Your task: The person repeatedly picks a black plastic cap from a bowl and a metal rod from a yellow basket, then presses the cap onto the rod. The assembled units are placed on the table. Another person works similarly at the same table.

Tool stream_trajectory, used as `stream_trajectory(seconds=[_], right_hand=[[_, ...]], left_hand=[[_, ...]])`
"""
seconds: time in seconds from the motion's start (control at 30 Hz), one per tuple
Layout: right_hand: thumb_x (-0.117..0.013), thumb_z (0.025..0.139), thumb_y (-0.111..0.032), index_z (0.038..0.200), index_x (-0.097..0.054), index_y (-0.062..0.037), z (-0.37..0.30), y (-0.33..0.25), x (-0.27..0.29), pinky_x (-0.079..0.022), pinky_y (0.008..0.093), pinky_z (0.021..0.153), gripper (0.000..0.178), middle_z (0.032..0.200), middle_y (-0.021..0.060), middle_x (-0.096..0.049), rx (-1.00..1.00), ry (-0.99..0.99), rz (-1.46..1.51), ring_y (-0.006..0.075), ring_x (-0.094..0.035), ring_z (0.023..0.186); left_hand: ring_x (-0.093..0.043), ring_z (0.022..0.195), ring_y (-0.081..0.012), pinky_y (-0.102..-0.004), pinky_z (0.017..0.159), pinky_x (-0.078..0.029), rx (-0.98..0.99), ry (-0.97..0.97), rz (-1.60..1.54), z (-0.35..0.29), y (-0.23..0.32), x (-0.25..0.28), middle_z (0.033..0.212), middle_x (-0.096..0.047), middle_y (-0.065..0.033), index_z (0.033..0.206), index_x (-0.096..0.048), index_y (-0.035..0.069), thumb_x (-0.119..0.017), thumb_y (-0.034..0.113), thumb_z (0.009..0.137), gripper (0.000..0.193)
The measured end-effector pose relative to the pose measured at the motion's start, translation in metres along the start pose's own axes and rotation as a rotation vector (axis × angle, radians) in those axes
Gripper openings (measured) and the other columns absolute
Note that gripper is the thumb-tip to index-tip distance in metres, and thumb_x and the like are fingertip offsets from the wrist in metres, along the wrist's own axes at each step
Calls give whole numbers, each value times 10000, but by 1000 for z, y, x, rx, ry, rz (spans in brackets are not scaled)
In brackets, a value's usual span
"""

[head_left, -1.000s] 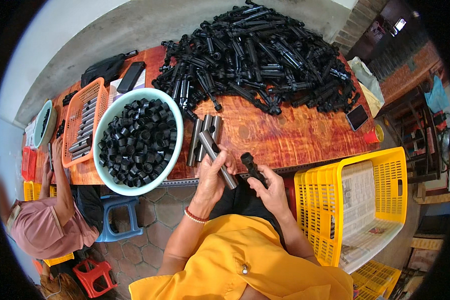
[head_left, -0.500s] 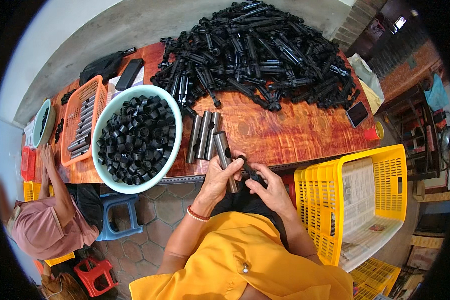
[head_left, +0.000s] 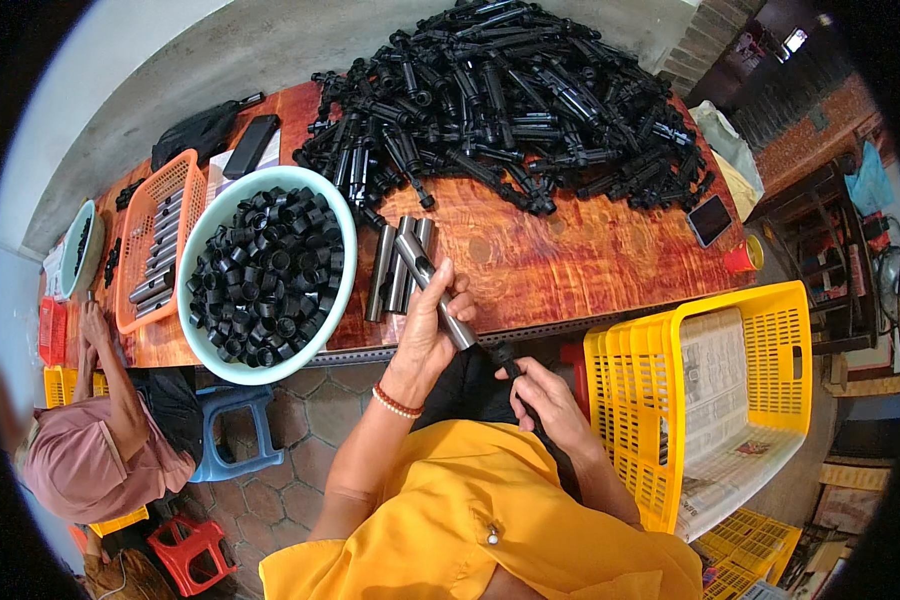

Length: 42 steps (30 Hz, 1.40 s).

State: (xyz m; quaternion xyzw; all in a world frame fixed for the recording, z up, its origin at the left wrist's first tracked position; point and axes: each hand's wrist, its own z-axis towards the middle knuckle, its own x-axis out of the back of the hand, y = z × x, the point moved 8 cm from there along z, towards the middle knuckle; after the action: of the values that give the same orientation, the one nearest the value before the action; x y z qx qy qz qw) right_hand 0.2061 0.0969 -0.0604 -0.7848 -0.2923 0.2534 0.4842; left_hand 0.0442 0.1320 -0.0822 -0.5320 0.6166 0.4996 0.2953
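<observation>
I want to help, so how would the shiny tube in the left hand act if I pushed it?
The shiny tube is probably stiff, since it looks like straight metal. Its round sides would likely let it roll. Its smooth surface suggests it could feel slippery.

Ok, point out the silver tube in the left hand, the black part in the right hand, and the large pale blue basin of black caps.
Silver tube (head_left: 414, 255), head view: its bare upper length.
Black part (head_left: 506, 357), head view: its exposed upper end.
Large pale blue basin (head_left: 350, 250), head view: right side of its rim.
</observation>
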Motion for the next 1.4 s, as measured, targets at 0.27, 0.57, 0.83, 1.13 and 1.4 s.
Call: stream_trajectory(seconds=[0.27, 0.57, 0.83, 1.13, 1.4], right_hand=[[-435, 965, -245, 1082, -557, -37, 3, 8, -5, -343, 235, 439, 268, 586, 4, -459, 11, 66, -105, 68, -420, 467], [-406, 970, -275, 1053, -507, -55, 12, 14, -15, -311, 191, 431, 256, 625, 1, -442, -121, 40, 119, 60, -361, 455], [-452, 951, -232, 1043, -500, -65, 10, 19, -21, -339, 194, 479, 197, 685, -7, -468, -75, -97, 341, 59, -409, 522], [-460, 938, -226, 918, -491, -49, 13, 22, -21, -352, 230, 497, 181, 656, 1, -461, -46, 54, 67, 78, -430, 564], [-471, 908, -227, 884, -543, -21, 15, 21, -20, -363, 270, 502, 220, 637, 11, -472, 5, 115, -8, 103, -439, 560]], left_hand=[[-394, 525, -58, -206, 479, -370, 64, -18, 7, 0, -26, -4, 730, -443, 4, 840, -461, 129, -620, 252, 908, 212], [-404, 550, -60, -207, 495, -381, 66, -139, 116, -15, -40, -15, 652, -383, 32, 794, -409, 145, -583, 312, 928, 276], [-377, 526, -68, -216, 483, -349, 138, -172, 78, -17, -43, -15, 628, -361, 32, 717, -378, 151, -553, 354, 939, 347], [-386, 507, -74, -213, 466, -350, 123, -144, 113, -19, -38, -14, 600, -372, 30, 716, -406, 148, -554, 316, 942, 319], [-402, 488, -75, -213, 447, -356, 104, -151, 121, -19, -38, -10, 583, -391, 29, 768, -454, 137, -565, 244, 936, 228]])
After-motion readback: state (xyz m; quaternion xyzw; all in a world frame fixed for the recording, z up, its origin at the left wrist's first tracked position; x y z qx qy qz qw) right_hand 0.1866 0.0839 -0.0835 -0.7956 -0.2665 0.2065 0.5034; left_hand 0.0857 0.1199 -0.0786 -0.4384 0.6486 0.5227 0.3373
